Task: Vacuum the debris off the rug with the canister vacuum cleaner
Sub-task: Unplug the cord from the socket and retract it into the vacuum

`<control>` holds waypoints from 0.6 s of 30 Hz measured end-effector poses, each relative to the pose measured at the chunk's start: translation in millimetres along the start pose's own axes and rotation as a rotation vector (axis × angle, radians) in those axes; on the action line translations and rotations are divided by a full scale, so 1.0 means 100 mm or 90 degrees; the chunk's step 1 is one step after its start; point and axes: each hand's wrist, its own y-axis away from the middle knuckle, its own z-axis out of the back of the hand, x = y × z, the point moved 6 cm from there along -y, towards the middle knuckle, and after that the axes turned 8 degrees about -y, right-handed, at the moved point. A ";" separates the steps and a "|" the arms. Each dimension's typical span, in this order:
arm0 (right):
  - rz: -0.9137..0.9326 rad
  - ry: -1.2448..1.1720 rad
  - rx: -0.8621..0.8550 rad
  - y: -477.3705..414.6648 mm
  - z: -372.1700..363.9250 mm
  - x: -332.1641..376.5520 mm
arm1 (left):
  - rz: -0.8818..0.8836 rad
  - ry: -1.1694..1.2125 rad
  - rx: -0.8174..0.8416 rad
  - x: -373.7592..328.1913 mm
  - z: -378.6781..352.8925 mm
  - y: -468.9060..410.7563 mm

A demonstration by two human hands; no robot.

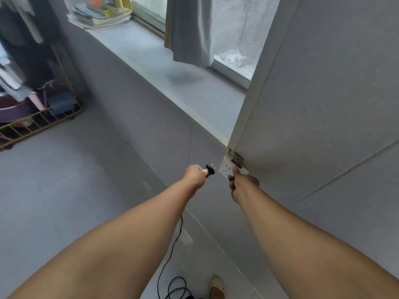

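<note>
Powering up is the step in hand. The left hand [195, 175] is pinching the one black plug [210, 170], its one cord [172, 244] trailing to the floor [54, 180], two prongs aiming at the one white socket block [225, 169] just beside. The right hand [241, 185] is touching that block with one finger; whether it is gripping, I cannot tell. Next, the prongs are needing alignment with the holes. Vacuum and rug are not showing.

Soft daylight came through the window [235, 33] at the top and lit the sill [133, 52] evenly. The curtain [190, 31] threw a faint, smeared shadow on the sill just below its hem. The room was fairly bright, with a cool grey cast and no glare. The wide lens bowed straight lines toward the edges. Detail was soft throughout, and the rack [43, 119] at the left edge lay dimmest.
</note>
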 end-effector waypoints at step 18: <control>0.008 0.358 0.288 1.09 -0.48 -1.29 | 0.061 0.146 0.005 1.26 0.74 1.33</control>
